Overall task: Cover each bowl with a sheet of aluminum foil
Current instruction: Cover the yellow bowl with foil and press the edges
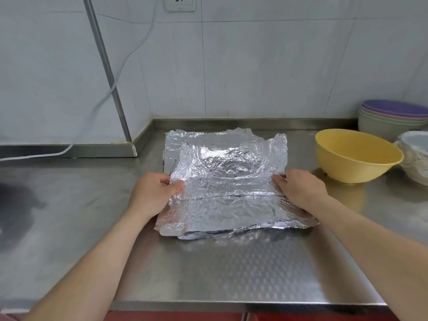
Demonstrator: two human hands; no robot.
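Aluminum foil is gripped at both ends. The left hand (154, 193) pinches the left edge of the top foil sheet (227, 163), thumb on top, and the right hand (298, 188) grips the right edge, the two hands well apart. The sheet's long axis runs left to right, parallel to the back wall, with a round dent in its middle. It lies on a foil pile (231, 216) on the steel counter (208, 269). To the right stands an uncovered yellow bowl (354, 158), then a foil-covered bowl (416, 154); stacked bowls (393, 119) stand behind them.
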